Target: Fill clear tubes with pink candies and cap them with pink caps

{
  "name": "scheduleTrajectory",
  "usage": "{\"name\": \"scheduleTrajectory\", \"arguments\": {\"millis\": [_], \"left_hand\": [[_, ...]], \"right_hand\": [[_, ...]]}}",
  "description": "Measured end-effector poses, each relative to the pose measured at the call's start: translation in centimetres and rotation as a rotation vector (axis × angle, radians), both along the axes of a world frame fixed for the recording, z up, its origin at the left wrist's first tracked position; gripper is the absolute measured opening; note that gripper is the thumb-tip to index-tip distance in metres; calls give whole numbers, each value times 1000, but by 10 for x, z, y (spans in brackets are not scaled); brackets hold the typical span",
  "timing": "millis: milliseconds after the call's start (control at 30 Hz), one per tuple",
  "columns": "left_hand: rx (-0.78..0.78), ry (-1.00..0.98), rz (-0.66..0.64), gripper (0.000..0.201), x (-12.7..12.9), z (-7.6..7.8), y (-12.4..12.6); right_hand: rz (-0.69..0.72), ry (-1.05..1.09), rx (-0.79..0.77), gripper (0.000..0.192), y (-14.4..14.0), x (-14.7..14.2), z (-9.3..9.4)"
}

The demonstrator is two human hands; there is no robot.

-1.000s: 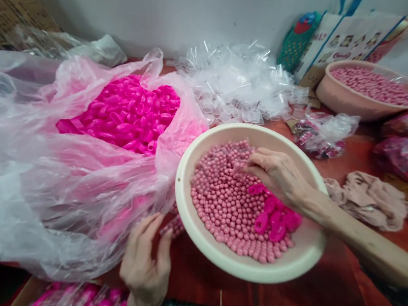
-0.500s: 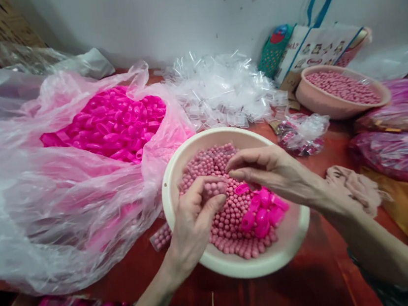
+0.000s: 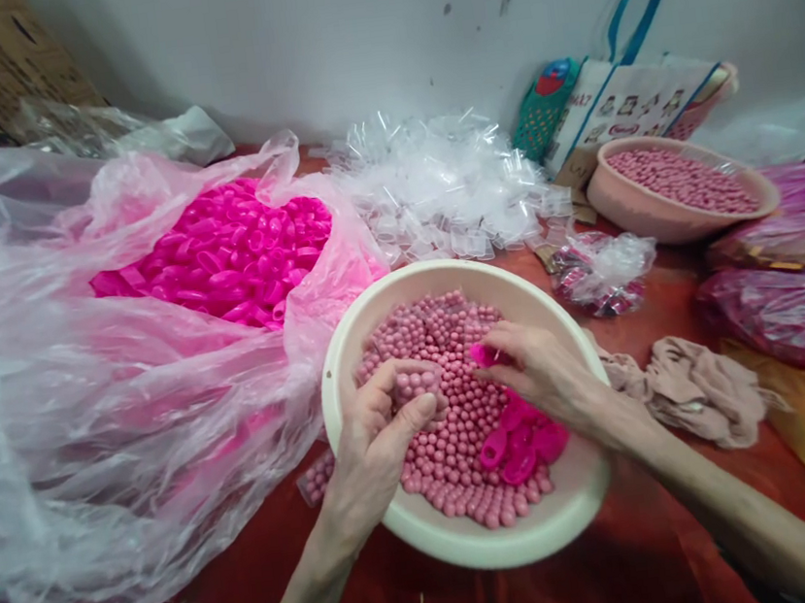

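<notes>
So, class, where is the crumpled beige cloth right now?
The beige cloth lies on the red table, right of the cream bowl, beyond the right hand.

Left hand [image 3: 375, 437]: we hold it palm down, fingers curled inward, thumb stretched toward the fingertips in a loose pinch. Left forearm: bare, rising from our lower edge, angled up and to the right. Right hand [image 3: 543, 372]: knuckles up, fingers bent and drawn together, tips pointing left, near our left hand's. Right forearm: bare, running in from lower right, wrist slightly bent.
</notes>
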State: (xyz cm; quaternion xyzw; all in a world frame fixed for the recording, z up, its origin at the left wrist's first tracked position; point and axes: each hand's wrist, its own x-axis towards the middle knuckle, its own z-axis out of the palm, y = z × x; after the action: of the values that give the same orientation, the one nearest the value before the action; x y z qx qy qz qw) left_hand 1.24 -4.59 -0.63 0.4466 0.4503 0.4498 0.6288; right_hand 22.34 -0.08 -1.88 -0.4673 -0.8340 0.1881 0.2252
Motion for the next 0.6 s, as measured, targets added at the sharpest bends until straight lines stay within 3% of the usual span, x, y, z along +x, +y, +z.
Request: {"name": "scheduleTrajectory", "arguments": {"millis": [167,267,400,600], "left_hand": [[-10,39,-53,15,-2,2,0],[-26,57,-82,17,-2,2,0],[-36,28,-94,26,-2,2,0],[-54,9,-119,29,-3,3,-1]], "right_hand": [[-187,832,-530,13,2,-20,31],[-227,1074,-642,16,-5,-30,32],[-221,1097,-663,17,-14,-41,29],[-222,805,-519,14,-22,-39,38]]}}
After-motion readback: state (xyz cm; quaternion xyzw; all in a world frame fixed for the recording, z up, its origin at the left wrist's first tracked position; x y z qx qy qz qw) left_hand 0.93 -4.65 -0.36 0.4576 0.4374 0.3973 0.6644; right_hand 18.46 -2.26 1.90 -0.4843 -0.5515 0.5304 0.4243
